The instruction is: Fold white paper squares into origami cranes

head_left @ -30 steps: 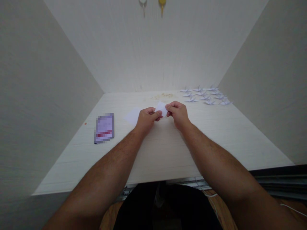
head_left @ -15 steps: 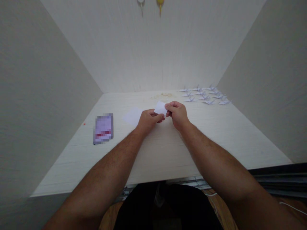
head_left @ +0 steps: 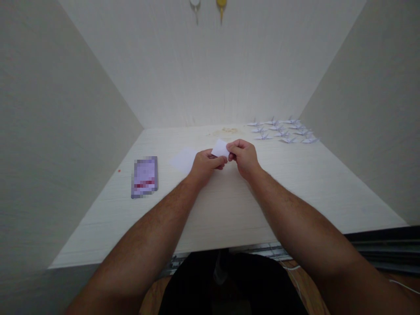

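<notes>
A small piece of white paper (head_left: pixel 220 148), folded into a square-like shape, is held up between my two hands over the table. My left hand (head_left: pixel 206 165) pinches its lower left part, with the thumb along the near edge. On the other side, my right hand (head_left: pixel 243 155) grips the right corner between thumb and fingers. Part of the paper is hidden behind my fingers. Flat white paper (head_left: pixel 182 158) lies on the table just left of my left hand, partly covered by it.
Several folded white paper cranes (head_left: pixel 280 130) stand in rows at the table's back right. A pixelated purple rectangular object (head_left: pixel 144 177) lies to the left. Walls enclose the white table (head_left: pixel 226 210) on three sides; two hooks (head_left: pixel 221 8) hang on the back wall.
The whole view has shifted slightly, so everything sits a little further right. Both hands keep their hold on the folded paper, with hardly any change in finger position.
</notes>
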